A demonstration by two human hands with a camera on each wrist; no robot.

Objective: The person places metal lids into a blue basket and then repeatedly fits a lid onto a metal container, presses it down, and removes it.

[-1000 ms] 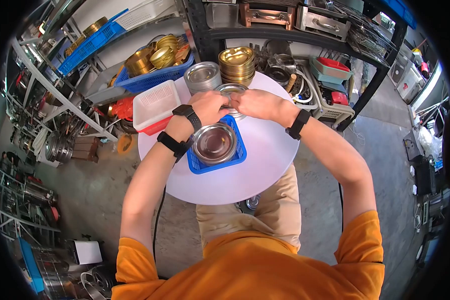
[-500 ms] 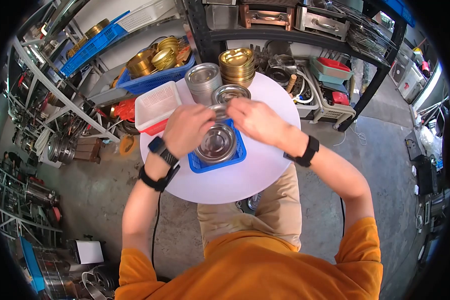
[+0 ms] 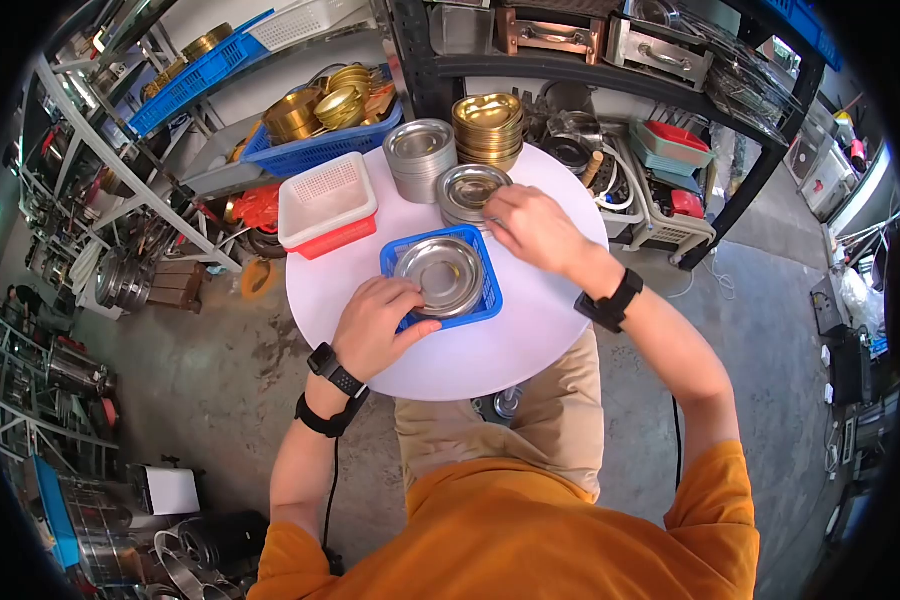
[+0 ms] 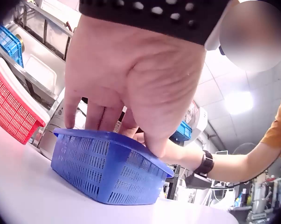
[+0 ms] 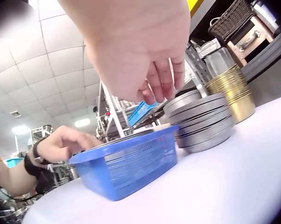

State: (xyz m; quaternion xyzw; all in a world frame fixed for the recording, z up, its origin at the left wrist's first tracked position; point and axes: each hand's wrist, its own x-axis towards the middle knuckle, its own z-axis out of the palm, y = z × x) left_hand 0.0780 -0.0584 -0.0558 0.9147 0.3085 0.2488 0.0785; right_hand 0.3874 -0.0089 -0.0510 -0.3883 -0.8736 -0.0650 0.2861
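A round steel plate [image 3: 440,272] lies on top in a blue basket [image 3: 491,306] on the round table. My left hand [image 3: 372,322] rests at the basket's near left corner, its fingers at the plate's edge and its thumb spread along the rim. In the left wrist view, those fingers reach down inside the blue basket [image 4: 110,163]. My right hand [image 3: 538,230] hangs over the near right side of a stack of steel plates [image 3: 464,187]. Its fingers [image 5: 155,86] are loosely bent just above that stack in the right wrist view, with nothing held.
Behind stand a taller stack of silver plates [image 3: 418,165] and a stack of gold heart-shaped bowls [image 3: 488,135]. A white basket nested in a red one [image 3: 327,205] sits at the table's left. Loaded shelves [image 3: 570,66] line the back.
Both hands were together at the plate stack, then carried a steel plate toward the blue basket. Now the left is at the basket, while the right has gone back over the stack, empty.
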